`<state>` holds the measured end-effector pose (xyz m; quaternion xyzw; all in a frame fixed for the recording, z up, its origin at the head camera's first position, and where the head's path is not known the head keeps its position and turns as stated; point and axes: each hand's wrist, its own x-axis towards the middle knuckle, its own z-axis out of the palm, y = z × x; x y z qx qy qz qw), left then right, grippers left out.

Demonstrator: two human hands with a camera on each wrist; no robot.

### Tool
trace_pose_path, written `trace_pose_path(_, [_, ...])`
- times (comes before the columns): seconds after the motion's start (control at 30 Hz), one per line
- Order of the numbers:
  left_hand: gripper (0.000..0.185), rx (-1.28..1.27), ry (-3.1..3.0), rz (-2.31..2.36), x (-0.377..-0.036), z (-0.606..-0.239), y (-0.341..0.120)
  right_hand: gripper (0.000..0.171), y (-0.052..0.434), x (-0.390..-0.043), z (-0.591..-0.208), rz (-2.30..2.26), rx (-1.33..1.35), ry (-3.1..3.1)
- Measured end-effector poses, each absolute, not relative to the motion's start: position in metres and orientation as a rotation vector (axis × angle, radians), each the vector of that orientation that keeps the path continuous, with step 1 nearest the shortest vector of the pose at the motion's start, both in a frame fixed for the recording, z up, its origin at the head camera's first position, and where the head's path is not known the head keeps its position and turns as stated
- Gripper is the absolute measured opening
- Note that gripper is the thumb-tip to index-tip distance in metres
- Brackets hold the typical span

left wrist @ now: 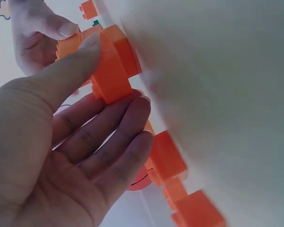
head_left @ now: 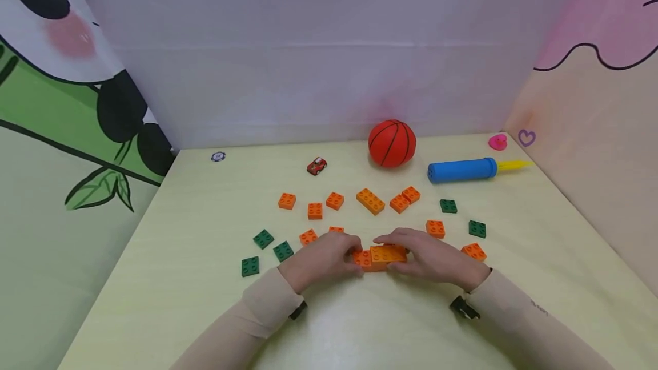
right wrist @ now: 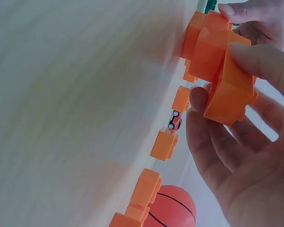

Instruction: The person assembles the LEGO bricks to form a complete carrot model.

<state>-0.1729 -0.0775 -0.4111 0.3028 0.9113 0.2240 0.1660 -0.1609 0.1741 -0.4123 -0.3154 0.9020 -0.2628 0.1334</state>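
Between both hands is a small stack of orange toy bricks (head_left: 378,264) just above or on the table's near middle; which of the two is hard to tell. My left hand (head_left: 331,256) pinches the stack's left end, its thumb across a square brick (left wrist: 112,78) and its fingers behind. From the right, my right hand (head_left: 429,257) grips a longer, lighter orange brick (right wrist: 234,92) that sits on top, with the thumb on its near side. In the right wrist view this long brick looks slightly tilted against the bricks below. The fingers partly hide the stack.
Loose orange bricks (head_left: 315,210) and green bricks (head_left: 250,266) lie in an arc beyond and beside the hands. Farther back are a red toy car (head_left: 317,166), a red ball (head_left: 392,143), a blue pump (head_left: 462,170), a pink duck (head_left: 497,141) and a chip (head_left: 218,156).
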Motion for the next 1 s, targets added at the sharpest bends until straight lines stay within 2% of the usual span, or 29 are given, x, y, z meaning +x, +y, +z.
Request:
trace_pose_path(0.17, [0.045, 0.868, 2.636, 0.545, -0.187, -0.392, -0.076, 0.045, 0.177, -0.159, -0.414, -0.800, -0.813, 2.607])
trace_pose_path(0.4, [0.041, 0.930, 2.742, 0.363, -0.234, -0.365, -0.055, 0.045, 0.177, -0.162, -0.416, -0.810, -0.832, 2.585])
trace_pose_path(0.6, [0.051, 0.882, 2.749, 0.210, -0.271, -0.384, -0.040, 0.044, 0.171, -0.163, -0.415, -0.796, -0.864, 2.567])
trace_pose_path(0.77, [0.055, 0.827, 2.710, 0.160, -0.280, -0.400, -0.037, 0.045, 0.168, -0.162, -0.416, -0.778, -0.891, 2.574])
trace_pose_path(1.0, [0.051, 0.840, 2.710, 0.119, -0.283, -0.400, -0.024, 0.045, 0.177, -0.164, -0.413, -0.763, -0.885, 2.595])
